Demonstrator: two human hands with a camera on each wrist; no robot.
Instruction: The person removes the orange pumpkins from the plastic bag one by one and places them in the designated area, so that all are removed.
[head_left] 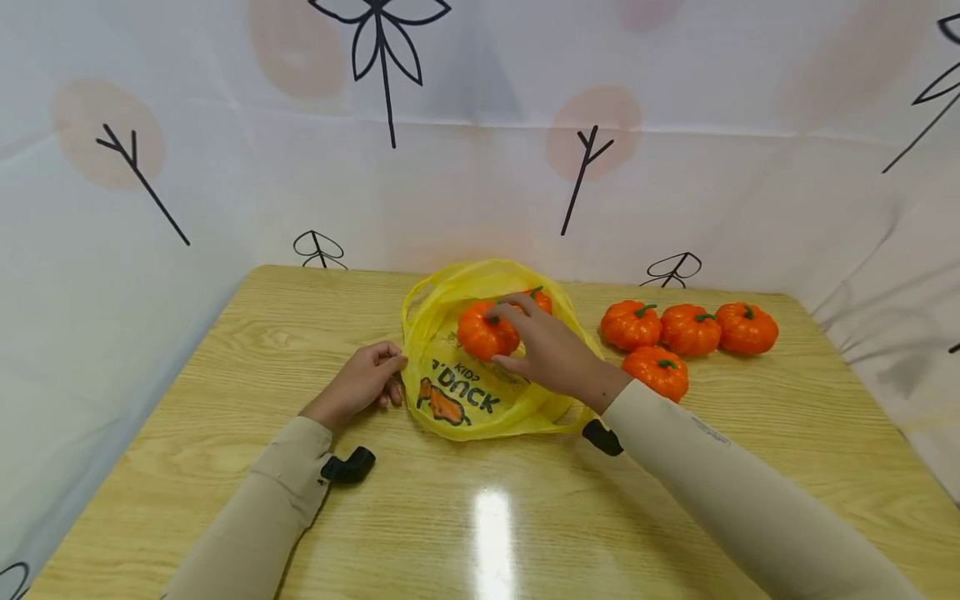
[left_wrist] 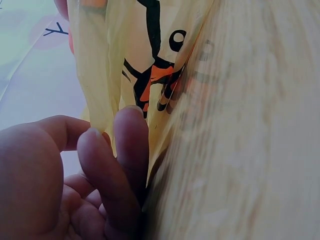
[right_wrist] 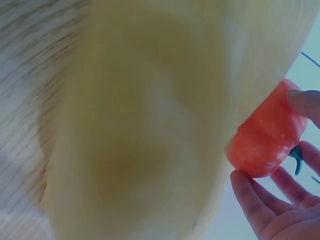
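A yellow plastic bag [head_left: 472, 392] with printed lettering stands on the table, its mouth spread wide. At its left side my left hand [head_left: 365, 379] pinches the rim between thumb and fingers; in the left wrist view the thin plastic [left_wrist: 102, 65] runs down to those fingertips. My right hand [head_left: 551, 346] grips a small orange toy pumpkin [head_left: 486, 332] with a green stem, over the bag's mouth. The right wrist view shows thumb and fingers around this pumpkin [right_wrist: 267, 137], the bag partly covering it. Another pumpkin [head_left: 538, 300] shows inside the bag, partly behind my right hand.
Several more orange toy pumpkins [head_left: 690, 330] sit on the wooden table [head_left: 337, 308] right of the bag, one of them [head_left: 656, 372] in front, close to my right forearm. A white patterned cloth [head_left: 480, 192] hangs behind the table and along its sides.
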